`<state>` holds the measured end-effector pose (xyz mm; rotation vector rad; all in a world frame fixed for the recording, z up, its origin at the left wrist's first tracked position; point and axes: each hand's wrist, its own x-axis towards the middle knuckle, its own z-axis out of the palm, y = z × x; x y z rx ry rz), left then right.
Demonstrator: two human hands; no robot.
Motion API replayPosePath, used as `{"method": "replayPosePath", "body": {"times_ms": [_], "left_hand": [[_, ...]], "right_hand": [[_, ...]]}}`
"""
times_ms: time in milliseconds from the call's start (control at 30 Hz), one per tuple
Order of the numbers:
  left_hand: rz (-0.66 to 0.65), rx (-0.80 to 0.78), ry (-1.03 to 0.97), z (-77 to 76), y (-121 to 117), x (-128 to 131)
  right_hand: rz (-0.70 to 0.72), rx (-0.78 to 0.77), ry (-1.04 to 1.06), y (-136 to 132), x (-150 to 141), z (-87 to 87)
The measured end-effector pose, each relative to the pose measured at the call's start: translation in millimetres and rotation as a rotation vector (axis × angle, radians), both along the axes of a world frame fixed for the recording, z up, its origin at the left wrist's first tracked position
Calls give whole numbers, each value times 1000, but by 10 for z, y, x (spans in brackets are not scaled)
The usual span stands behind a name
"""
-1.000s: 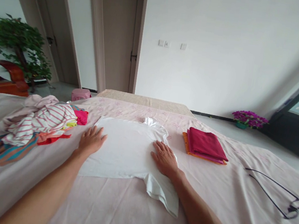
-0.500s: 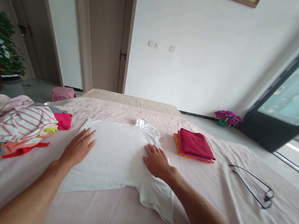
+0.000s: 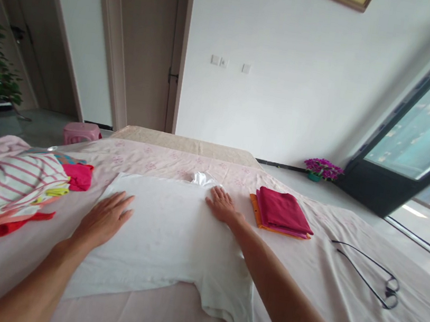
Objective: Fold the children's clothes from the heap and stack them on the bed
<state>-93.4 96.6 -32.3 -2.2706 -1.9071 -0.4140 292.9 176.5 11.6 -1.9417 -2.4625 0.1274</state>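
Observation:
A white T-shirt (image 3: 164, 234) lies spread flat on the pink bed sheet (image 3: 302, 280) in front of me. My left hand (image 3: 105, 218) rests palm down with fingers stretched out on the shirt's left edge. My right hand (image 3: 221, 205) lies flat and open on the shirt's far right part, near its collar (image 3: 202, 178). One sleeve (image 3: 229, 304) hangs toward me at the near right, under my right forearm.
A heap of unfolded striped and coloured clothes (image 3: 7, 185) sits at the left. A folded red and orange stack (image 3: 280, 210) lies right of the shirt. Dark wire hangers (image 3: 373, 271) lie further right. Doors, a pink stool (image 3: 77, 132) and a flower pot (image 3: 321, 169) stand beyond the bed.
My right hand has slid away from me along the shirt's right side toward the collar. My left hand stays on the left edge. The view has shifted a little to the right.

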Motion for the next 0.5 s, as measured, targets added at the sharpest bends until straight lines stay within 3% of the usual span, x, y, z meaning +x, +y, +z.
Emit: {"method": "replayPosePath", "body": {"times_ms": [200, 333, 400, 500], "left_hand": [[-22, 48, 4, -2, -19, 15], [-12, 62, 11, -19, -8, 6], [-12, 57, 33, -29, 3, -1], [-12, 47, 62, -51, 20, -20]], "right_hand": [[-170, -66, -60, 177, 433, 136], [-255, -52, -82, 18, 382, 237], [-229, -22, -66, -199, 216, 244], [10, 126, 32, -660, -123, 167]]}}
